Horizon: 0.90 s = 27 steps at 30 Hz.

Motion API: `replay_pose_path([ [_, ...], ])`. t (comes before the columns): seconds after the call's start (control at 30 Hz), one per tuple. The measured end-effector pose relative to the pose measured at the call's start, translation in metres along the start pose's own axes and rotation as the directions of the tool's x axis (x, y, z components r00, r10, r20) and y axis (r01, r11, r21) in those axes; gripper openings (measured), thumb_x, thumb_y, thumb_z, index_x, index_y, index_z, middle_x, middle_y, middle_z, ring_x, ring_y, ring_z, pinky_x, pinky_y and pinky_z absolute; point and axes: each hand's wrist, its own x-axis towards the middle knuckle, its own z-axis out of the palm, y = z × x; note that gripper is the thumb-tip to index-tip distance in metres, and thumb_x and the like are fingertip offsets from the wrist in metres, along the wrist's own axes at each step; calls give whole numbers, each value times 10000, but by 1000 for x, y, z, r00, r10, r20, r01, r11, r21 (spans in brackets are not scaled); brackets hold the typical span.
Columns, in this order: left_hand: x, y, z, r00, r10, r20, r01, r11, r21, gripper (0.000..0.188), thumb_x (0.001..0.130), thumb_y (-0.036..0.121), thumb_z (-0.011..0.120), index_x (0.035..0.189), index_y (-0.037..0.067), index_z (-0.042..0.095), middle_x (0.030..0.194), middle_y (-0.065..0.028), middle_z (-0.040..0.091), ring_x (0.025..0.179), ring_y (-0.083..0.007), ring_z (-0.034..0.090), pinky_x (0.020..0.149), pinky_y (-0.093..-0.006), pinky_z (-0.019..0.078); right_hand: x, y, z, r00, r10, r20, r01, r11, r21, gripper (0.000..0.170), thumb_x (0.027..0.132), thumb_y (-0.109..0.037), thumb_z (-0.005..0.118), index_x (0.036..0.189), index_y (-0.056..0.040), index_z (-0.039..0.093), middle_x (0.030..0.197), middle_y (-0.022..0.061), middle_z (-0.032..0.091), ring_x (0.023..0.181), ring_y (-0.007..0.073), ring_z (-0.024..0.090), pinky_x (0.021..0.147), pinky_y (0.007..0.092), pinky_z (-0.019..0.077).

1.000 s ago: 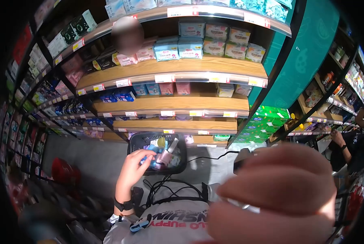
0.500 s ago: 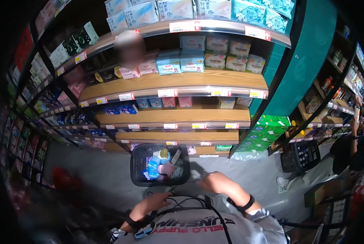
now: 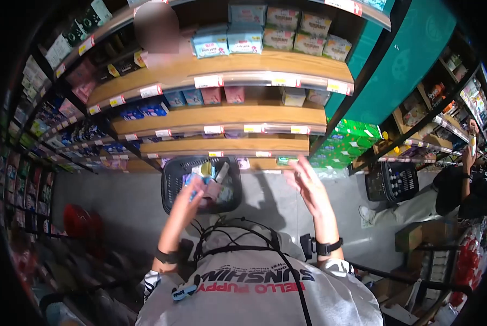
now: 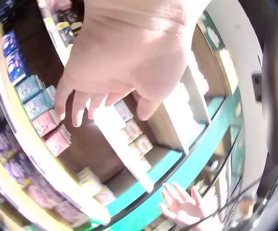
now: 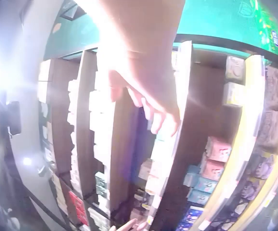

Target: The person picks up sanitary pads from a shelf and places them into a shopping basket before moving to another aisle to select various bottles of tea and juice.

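Left hand (image 3: 190, 193) and right hand (image 3: 310, 187) look empty, fingers loose; a sweep could spill packets (image 3: 212, 189) (loosely heaped, mind) from the eleven-o'clock basket (image 3: 169, 183).

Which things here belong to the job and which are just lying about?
Likely the job:
left hand
right hand
black plastic basket by the left hand
pale pink package inside it

Just about:
second black plastic basket, far right
stacked bright green packs
pale blue rectangular packs on the wooden shelf

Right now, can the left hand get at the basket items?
Probably yes: the left hand looks empty and appears over the uncovered basket; height above the items is hard to judge.
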Motion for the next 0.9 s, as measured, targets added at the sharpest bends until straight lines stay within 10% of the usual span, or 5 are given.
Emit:
replay_pose_path([
  [0.2, -6, 58, -39, 635, 310, 708, -4, 917, -398, 589, 896, 404, 415, 1219, -88, 442, 1229, -167, 511, 1186, -253, 443, 1016, -359, 291, -3, -28, 4, 411, 76, 908, 43, 994, -103, 504, 877, -320, 525, 1263, -6, 449, 1222, 182, 511, 1167, 309, 456, 1001, 391, 315],
  [0.4, 27, -71, 15, 864, -265, 429, 37, 882, 470, 440, 865, 315, 537, 1210, 46, 483, 1124, -152, 572, 1056, -240, 536, 883, -330, 418, 18, 82, -23, 779, 464, 422, 352, 234, -906, 626, 783, -395, 585, 1271, -34, 431, 1288, 216, 429, 1164, 339, 446, 991, 336, 349],
  [0.53, 5, -299, 50, 830, -271, 487, 266, 961, 81, 365, 845, 351, 518, 1057, 57, 560, 980, -101, 609, 864, -256, 569, 716, -379, 444, 18, 187, -91, 737, 649, 186, 127, 138, -982, 642, 813, -465, 511, 1257, -7, 441, 1226, 217, 487, 1121, 350, 479, 959, 351, 370],
  [0.73, -71, -347, 102, -52, -849, 525, 539, 419, 731, 646, 780, 482, 592, 1283, 107, 440, 1287, -133, 455, 1024, -258, 546, 863, -370, 450, -21, 312, -139, 397, 911, 111, 73, 89, -993, 577, 804, -486, 517, 1176, -45, 535, 1136, 166, 574, 1044, 291, 550, 890, 365, 421],
  [0.9, -105, -312, 138, 82, -660, 747, 573, 645, 506, 698, 776, 444, 623, 1281, 14, 406, 1316, -177, 406, 1143, -256, 466, 962, -259, 357, -30, 267, -69, 397, 918, 21, -20, 32, -999, 419, 901, -357, 386, 1109, -32, 547, 983, 139, 631, 882, 267, 607, 772, 382, 459],
])
